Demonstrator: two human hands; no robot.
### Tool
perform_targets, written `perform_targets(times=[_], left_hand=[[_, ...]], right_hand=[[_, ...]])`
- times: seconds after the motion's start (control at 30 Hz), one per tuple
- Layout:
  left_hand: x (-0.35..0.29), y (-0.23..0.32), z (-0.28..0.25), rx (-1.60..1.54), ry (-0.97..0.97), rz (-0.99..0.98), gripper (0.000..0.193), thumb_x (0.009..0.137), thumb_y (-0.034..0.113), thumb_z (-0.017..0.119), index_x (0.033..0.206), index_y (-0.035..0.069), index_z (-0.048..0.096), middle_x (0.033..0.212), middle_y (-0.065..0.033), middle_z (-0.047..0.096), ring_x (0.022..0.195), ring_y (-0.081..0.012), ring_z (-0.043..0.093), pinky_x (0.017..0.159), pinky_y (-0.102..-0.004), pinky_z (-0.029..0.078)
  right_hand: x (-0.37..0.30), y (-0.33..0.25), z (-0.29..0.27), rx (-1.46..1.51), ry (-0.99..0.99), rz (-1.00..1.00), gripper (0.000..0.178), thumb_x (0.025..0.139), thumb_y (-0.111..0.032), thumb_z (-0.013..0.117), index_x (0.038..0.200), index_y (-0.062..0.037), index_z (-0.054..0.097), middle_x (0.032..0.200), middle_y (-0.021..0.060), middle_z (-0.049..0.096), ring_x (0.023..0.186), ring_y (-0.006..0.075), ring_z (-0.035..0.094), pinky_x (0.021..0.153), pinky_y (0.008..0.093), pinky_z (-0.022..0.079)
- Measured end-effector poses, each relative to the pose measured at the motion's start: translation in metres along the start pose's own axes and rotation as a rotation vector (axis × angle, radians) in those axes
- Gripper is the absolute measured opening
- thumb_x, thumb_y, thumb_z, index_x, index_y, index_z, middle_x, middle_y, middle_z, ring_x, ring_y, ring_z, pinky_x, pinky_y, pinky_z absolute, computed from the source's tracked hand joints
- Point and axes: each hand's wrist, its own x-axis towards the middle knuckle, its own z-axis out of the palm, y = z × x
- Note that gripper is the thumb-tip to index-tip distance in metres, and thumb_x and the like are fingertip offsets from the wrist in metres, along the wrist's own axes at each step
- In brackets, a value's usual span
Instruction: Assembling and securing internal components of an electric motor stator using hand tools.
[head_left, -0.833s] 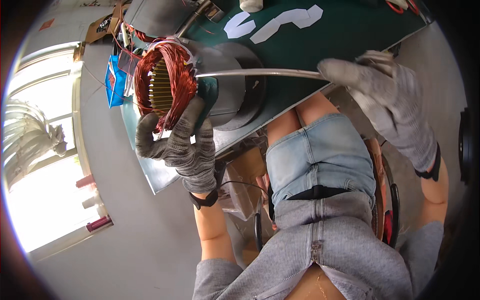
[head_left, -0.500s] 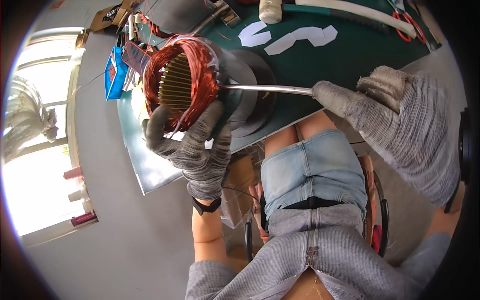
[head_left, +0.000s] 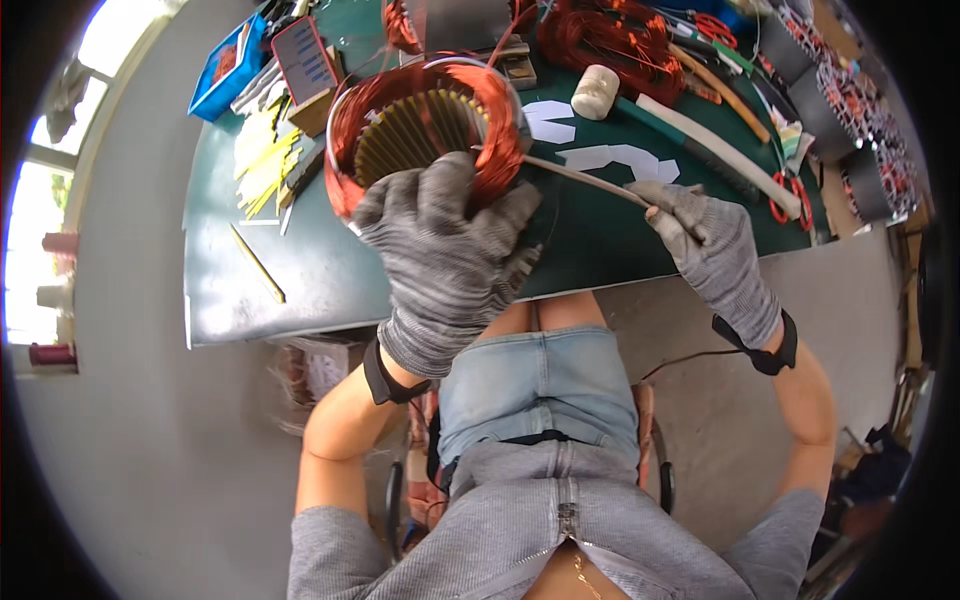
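Note:
A motor stator (head_left: 420, 130) with red-brown copper windings (head_left: 495, 120) stands on the green tabletop, its open bore lined with yellow strips. My left hand (head_left: 435, 250), in a grey knit glove, curls its fingers over the stator's near rim and grips the windings there. From the right, my gloved right hand (head_left: 705, 235) holds a thin metal rod (head_left: 585, 178) in closed fingers. The rod slants up leftward to the right side of the windings, and a small pale tip shows inside them. Whether the rod has a handle is hidden by the glove.
Yellow strips (head_left: 262, 160) and a blue bin (head_left: 228, 70) lie at the left. Beyond the rod are white paper pieces (head_left: 625, 160), a pale-headed mallet (head_left: 596, 92), red-handled scissors (head_left: 790, 200) and a copper coil bundle (head_left: 610, 45). More wound stators (head_left: 840, 110) stand far right.
My view has swung so the tabletop shows more fully. My left hand has shifted up over the windings' near rim. The right hand, still on the rod, now sits lower than the rod's tip.

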Motion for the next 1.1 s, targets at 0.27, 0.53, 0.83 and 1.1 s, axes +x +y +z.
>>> perform_targets(times=[0.27,0.53,0.83,1.1], left_hand=[[0.019,-0.079,-0.017,-0.474,0.091,0.195,0.025,0.073,0.024,0.067,0.087,0.003,0.062,0.09,-0.0152,0.06,0.084,-0.034,0.059,0.08,-0.0459,0.048],[-0.001,-0.077,0.006,-0.43,0.233,0.103,0.01,0.08,0.015,0.058,0.072,0.009,0.058,0.076,-0.0082,0.059,0.084,-0.0321,0.061,0.082,-0.0443,0.048],[0.007,-0.001,0.026,0.089,0.287,0.103,0.027,0.067,0.027,0.071,0.093,0.029,0.069,0.123,0.0027,0.061,0.09,-0.0215,0.054,0.074,-0.0383,0.039],[-0.011,0.001,0.021,-0.029,0.353,0.04,0.033,0.064,0.019,0.08,0.094,0.027,0.071,0.128,-0.0034,0.055,0.113,-0.0278,0.048,0.093,-0.0373,0.043]], right_hand=[[0.03,0.027,-0.001,-0.038,-0.255,0.029,0.03,0.096,-0.025,0.049,0.079,-0.0025,0.059,0.065,0.0128,0.055,0.06,0.0283,0.055,0.057,0.0378,0.044],[-0.016,0.095,0.087,0.339,0.061,0.151,0.034,0.097,-0.029,0.049,0.073,-0.0058,0.051,0.064,0.0016,0.044,0.059,0.0126,0.041,0.054,0.0288,0.032],[0.017,0.012,-0.035,-0.072,-0.221,0.262,0.025,0.095,-0.02,0.052,0.088,0.0001,0.064,0.076,0.0085,0.062,0.074,0.0163,0.06,0.069,0.0291,0.047],[-0.066,-0.019,-0.041,-0.039,-0.158,0.152,0.029,0.091,-0.014,0.054,0.115,-0.0033,0.067,0.103,0.0113,0.07,0.088,0.024,0.066,0.084,0.0326,0.05]])
